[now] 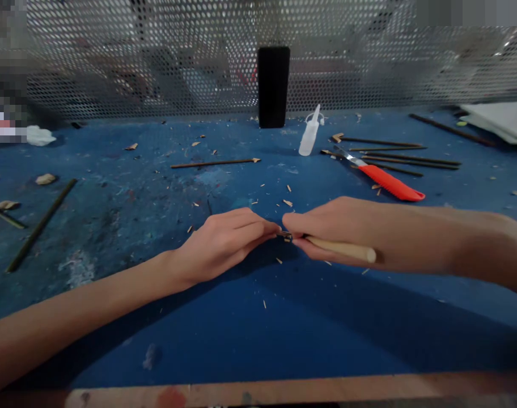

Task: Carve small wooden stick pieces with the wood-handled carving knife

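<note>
My right hand point(330, 224) is closed around a carving tool with a pale wooden handle point(347, 249), whose butt sticks out toward the lower right. Its metal end point(285, 233) shows only as a short sliver between my two hands. My left hand point(231, 235) is pinched, fingertips almost meeting the right ones just above the blue tabletop point(224, 334). Whatever small piece the left fingertips grip is hidden. Tiny wood shavings point(287, 203) lie scattered around both hands.
Beyond my right hand lies a knife with a red handle point(392, 182), beside several thin dark sticks point(411, 161). A white squeeze bottle point(309, 136) and a black phone point(274, 88) stand at the back, before a perforated metal screen point(177, 62). A stick with a pale pointed tip point(216, 163) lies mid-table.
</note>
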Demonstrator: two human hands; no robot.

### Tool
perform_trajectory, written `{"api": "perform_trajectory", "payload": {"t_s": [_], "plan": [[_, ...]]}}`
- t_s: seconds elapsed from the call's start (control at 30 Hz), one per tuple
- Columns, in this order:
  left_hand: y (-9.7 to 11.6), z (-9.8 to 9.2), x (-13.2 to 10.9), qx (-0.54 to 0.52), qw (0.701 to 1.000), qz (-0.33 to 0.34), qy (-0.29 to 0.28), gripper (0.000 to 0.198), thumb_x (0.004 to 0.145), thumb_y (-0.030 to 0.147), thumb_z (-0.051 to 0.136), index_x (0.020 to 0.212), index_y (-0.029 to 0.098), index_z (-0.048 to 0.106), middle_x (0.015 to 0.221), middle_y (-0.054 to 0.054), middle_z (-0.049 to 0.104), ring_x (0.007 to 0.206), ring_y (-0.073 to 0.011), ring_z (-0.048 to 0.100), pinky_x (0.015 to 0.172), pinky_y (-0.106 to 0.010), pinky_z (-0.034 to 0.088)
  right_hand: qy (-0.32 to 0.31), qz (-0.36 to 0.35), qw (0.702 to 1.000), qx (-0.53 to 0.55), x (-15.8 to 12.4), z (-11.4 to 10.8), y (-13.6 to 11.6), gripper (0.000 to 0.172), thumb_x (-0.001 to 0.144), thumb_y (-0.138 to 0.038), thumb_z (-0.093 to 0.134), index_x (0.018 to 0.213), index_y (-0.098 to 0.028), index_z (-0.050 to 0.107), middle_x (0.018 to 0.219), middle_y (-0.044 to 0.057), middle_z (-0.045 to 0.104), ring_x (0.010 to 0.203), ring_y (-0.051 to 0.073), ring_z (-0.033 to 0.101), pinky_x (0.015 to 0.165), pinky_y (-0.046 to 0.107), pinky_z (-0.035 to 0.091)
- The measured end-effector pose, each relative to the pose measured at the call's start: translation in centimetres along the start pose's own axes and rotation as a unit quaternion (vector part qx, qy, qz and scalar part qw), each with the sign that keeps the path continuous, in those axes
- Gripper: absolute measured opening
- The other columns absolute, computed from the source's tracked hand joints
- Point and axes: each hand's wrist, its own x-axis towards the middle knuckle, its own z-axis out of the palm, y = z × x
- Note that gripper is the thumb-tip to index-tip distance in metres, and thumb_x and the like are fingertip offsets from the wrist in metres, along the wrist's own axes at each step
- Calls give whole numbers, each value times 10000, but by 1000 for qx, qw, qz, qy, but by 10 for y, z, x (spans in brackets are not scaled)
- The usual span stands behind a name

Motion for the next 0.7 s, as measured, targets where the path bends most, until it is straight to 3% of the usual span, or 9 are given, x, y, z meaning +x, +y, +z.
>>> {"api": "perform_trajectory", "payload": {"t_s": [0.1, 0.3, 0.53, 0.7], "plan": [[-1, 0, -1, 8, 1000, 1, 3, 218, 1024, 142, 537, 1207, 125, 652, 1133, -105, 738, 1022, -179, 705, 896, -285, 569, -49, -18, 998, -44, 8, -14, 6, 234, 1045, -432, 440, 922, -238, 487, 809, -26, 523, 680, 144, 445, 624, 300, 331], [-3, 2, 0, 35, 999, 20, 27, 227, 1016, 163, 558, 1218, 127, 657, 1133, -104, 749, 1000, -188, 719, 873, -304, 593, -100, 17, 994, 40, 22, -36, 18, 265, 1037, -387, 451, 849, -221, 537, 845, -18, 561, 767, 134, 493, 729, 282, 387], [-3, 1, 0, 41, 998, 39, 31, 225, 998, 142, 579, 1207, 114, 660, 1086, -102, 755, 959, -191, 717, 827, -310, 601, -157, 31, 986, 47, 40, -45, 25, 262, 1017, -416, 497, 853, -218, 549, 786, -38, 577, 717, 113, 481, 670, 263, 386], [-3, -1, -4, 47, 997, 57, 12, 260, 986, 91, 573, 1234, 116, 645, 1121, -95, 748, 1029, -195, 700, 903, -317, 591, -179, 27, 980, 77, 49, -48, 30, 232, 1003, -376, 515, 858, -205, 572, 769, -35, 580, 691, 108, 475, 643, 266, 378]]}}
